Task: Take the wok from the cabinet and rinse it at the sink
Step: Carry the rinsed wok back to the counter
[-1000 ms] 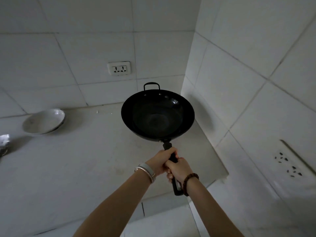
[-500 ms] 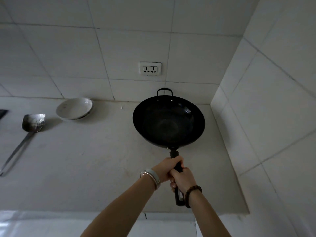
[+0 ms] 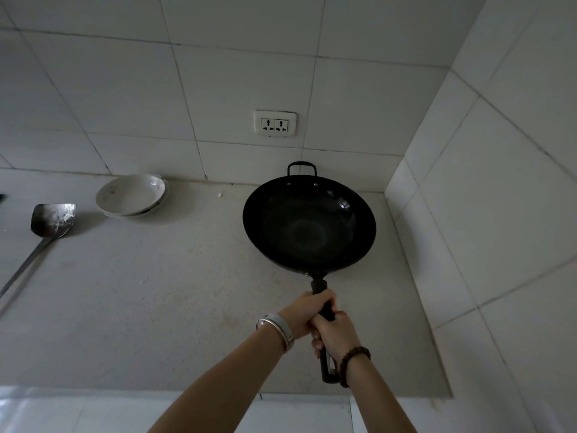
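A black wok (image 3: 309, 225) with a small loop handle at its far rim hangs level over the right part of the grey countertop (image 3: 156, 307), near the corner of the tiled walls. Its bowl looks empty. Both hands grip its long black handle: my left hand (image 3: 301, 314) higher up, close to the bowl, and my right hand (image 3: 335, 334) just below it. The handle's end sticks out under my right wrist. No sink or cabinet is in view.
White bowls (image 3: 131, 195) are stacked at the back of the counter by the wall. A metal spatula (image 3: 51, 221) lies at the far left, handle pointing toward me. A double wall socket (image 3: 274, 124) sits above the wok. A tiled side wall (image 3: 484, 214) stands at the right.
The view has swung left, so the spatula and bowls came further into view. The wok stays held out in front by both hands, now over the counter's back right corner.
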Motion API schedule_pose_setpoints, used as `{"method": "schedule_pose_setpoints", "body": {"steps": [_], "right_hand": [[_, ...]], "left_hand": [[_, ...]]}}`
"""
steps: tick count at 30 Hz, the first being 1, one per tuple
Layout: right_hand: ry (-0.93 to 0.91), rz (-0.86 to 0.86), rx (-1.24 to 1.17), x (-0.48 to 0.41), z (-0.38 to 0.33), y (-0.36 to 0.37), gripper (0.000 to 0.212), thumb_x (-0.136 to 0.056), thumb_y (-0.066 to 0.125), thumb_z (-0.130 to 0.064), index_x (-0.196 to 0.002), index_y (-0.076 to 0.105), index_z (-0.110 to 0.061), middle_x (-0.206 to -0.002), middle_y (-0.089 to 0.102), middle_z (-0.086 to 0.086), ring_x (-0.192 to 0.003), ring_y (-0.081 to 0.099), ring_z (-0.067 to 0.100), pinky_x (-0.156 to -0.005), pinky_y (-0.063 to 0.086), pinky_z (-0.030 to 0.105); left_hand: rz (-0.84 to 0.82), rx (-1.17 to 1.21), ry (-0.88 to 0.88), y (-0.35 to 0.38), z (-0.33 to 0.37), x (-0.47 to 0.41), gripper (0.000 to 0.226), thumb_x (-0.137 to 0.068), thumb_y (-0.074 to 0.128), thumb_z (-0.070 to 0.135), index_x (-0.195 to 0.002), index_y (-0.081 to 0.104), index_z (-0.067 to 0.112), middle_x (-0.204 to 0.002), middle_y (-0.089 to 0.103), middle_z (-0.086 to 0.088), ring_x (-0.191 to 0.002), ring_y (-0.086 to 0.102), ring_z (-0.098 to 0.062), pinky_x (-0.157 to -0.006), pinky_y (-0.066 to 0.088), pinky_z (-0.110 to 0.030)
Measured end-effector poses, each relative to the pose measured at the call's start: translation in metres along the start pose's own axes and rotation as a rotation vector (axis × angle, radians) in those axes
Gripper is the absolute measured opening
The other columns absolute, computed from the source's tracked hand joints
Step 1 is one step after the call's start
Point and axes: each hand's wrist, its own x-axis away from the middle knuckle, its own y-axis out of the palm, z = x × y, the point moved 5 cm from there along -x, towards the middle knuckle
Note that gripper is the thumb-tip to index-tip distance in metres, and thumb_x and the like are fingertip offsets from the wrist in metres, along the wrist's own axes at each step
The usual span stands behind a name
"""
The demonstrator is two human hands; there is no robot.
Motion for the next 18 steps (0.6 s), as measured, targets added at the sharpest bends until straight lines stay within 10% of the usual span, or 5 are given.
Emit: {"method": "schedule_pose_setpoints", "body": {"steps": [18], "right_hand": [[0.011,-0.028,-0.015,0.000,0.019,0.007,0.008,-0.087,0.054,-0.009,-0.093,0.052,-0.005,-0.053,0.048,0.003,-0.034,0.044,0.011,-0.039,0.041,0.022]], "left_hand": [[-0.001,0.016,-0.014,-0.005,-0.015,0.004,0.029,-0.092,0.054,0.015,-0.063,0.052,0.013,-0.060,0.054,-0.001,-0.053,0.054,-0.012,-0.054,0.048,-0.024]]}}
